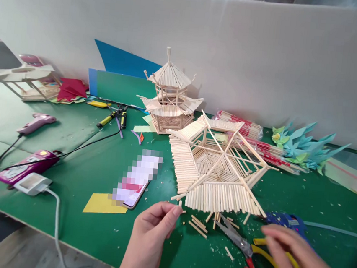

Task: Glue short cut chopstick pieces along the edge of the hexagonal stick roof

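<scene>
My left hand (155, 233) is closed in a pinch at the front left corner of a model pavilion roof (223, 197) built from thin wooden sticks. A short wooden stick (180, 203) pokes up from its fingertips. My right hand (303, 260), slightly blurred, is held with fingers stretched out over the yellow and red handles of the scissors (243, 243). Just beyond those fingers lies a blue glue gun (286, 222), partly covered by the hand. Several cut stick pieces (198, 225) are scattered between my hands, by the scissors' blades.
A finished stick pagoda (168, 103) stands behind. Packs of sticks (242, 125) and turquoise paper leaves (310, 142) lie at back right. A phone (136, 195), yellow paper (102, 203), pliers (112, 117), pink glue gun (36, 123) and corded purple power strip (31, 168) are left.
</scene>
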`<state>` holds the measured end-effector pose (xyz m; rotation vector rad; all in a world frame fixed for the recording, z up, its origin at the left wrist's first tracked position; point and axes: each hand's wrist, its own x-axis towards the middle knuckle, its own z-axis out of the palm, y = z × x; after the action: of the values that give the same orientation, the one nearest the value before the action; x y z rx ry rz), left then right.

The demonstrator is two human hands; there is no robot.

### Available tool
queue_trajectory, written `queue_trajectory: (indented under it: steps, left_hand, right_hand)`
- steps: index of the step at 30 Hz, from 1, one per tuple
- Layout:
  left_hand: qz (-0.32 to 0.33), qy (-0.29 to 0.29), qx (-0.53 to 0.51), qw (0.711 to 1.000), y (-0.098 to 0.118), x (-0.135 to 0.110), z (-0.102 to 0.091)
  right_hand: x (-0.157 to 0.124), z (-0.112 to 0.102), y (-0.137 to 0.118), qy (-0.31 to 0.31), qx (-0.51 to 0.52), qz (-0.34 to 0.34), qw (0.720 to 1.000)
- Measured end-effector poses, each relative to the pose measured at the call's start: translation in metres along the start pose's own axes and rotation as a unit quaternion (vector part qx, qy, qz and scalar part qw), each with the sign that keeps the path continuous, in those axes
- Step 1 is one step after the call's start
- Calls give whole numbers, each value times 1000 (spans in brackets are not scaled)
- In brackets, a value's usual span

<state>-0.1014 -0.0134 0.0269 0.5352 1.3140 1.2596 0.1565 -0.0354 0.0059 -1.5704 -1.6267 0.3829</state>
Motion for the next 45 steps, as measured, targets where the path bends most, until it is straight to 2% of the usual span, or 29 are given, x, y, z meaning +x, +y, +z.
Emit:
queue_trajectory:
  steps: [2, 5, 7, 9, 12, 15, 22, 28, 33, 38, 45]
  left_hand:
    - [13, 18, 19, 1000, 1, -1, 1]
    - [19, 27, 26, 999, 3, -2, 3]
    - [22, 22, 28, 999, 3, -2, 4]
    - [22, 17, 27, 999, 4, -3, 5]
    - [12, 13, 26, 1000, 5, -3, 5]
    - [-5, 12, 18, 1000, 7, -6, 4]
    - [-70, -36, -48, 996, 14, -14, 1]
    - [-91, -79, -18, 993, 13, -15, -2]
    - [-72, -101, 27, 992, 10, -11, -7]
    - [-46, -128, 50, 989, 7, -7, -13]
    - [-46, -151, 25, 987, 1, -4, -18]
  right_hand:
    - [-3, 30, -30, -84, 53, -53, 994]
    - [-2, 61, -61, -153, 124, -88, 976]
    - [1, 72, -71, -141, 136, -100, 975]
    - [6, 78, -77, -101, 121, -133, 979]
    - [17, 81, -86, -48, 63, -208, 975]
    - [27, 83, -95, -17, 38, -235, 971]
    - [35, 81, -101, -84, 106, -264, 955]
    - [35, 76, -94, -114, 115, -271, 949]
    - [33, 78, -91, -130, 103, -274, 947]
    - [33, 83, -90, -110, 81, -302, 943]
    - [31, 88, -97, -62, 67, -294, 951]
